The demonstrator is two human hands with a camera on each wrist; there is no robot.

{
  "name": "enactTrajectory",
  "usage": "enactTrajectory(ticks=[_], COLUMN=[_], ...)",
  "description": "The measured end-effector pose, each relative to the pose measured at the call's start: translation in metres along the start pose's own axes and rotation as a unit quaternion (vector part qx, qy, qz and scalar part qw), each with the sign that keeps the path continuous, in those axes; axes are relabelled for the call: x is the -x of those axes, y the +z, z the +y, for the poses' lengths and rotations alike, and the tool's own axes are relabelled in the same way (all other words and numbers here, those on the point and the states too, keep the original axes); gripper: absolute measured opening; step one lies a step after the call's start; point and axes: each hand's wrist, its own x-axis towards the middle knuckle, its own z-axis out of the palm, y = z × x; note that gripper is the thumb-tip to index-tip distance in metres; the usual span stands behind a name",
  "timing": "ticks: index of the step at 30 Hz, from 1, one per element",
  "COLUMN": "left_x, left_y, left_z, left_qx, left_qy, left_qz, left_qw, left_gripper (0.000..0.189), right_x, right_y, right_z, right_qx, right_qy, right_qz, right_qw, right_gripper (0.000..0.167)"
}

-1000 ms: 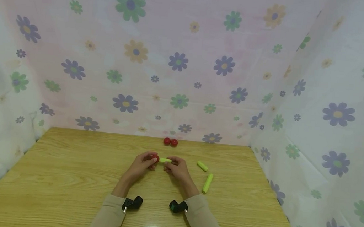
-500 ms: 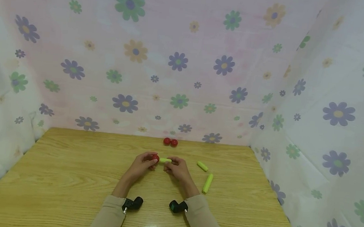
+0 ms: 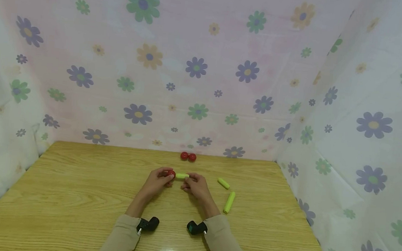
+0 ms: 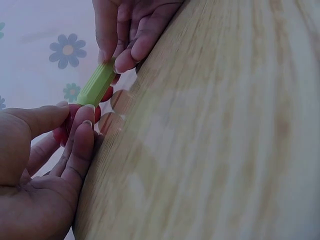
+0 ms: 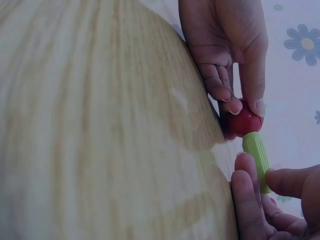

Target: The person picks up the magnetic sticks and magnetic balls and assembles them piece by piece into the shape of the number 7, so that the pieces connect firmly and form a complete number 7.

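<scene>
My left hand [image 3: 157,180] pinches a glossy red ball [image 5: 245,121] between thumb and fingers. From the right, my right hand [image 3: 198,186] pinches the far end of a short light-green ribbed rod [image 5: 256,155]. In the right wrist view the rod's near end meets the ball, so the two lie in one line between my hands. The left wrist view shows the rod [image 4: 96,86] clearly, while fingers cover most of the ball. Both pieces are held low over the wooden table [image 3: 85,195].
Two more red balls [image 3: 188,157] sit side by side at the table's back edge. To the right of my right hand lie a shorter green rod [image 3: 223,183] and a longer green rod [image 3: 229,202]. Flower-patterned cloth [image 3: 173,32] encloses the back and sides.
Ball and rod stay joined end to end between my hands. The rod has risen very slightly in the head view, and my right fingertips have shifted a little on it.
</scene>
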Motion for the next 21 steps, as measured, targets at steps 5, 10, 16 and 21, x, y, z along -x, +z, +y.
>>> enactTrajectory(ticks=[5,10,16,21], left_x=[-0.0005,-0.0003,-0.0018,-0.0049], left_y=[-0.0002,0.0010,0.0008,-0.0044], left_z=[-0.0016,-0.0018,0.0006,0.0006], left_qx=[-0.002,0.003,0.015,0.024], left_qy=[0.004,0.008,0.016,0.014], left_qz=[0.002,0.010,0.018,0.016], left_qw=[1.0000,0.9999,0.9996,0.9995], left_gripper=[0.041,0.041,0.042,0.043], right_x=[0.0006,0.0024,0.0034,0.0043], right_y=[-0.0002,-0.0017,-0.0042,-0.0069], right_z=[0.0016,0.0019,0.0014,0.0019], right_qx=[-0.001,-0.006,-0.008,-0.013], right_qy=[-0.003,-0.004,0.003,0.004], right_qz=[-0.003,-0.007,-0.012,-0.034], right_qw=[1.0000,0.9999,0.9999,0.9993], right_gripper=[0.039,0.041,0.043,0.047])
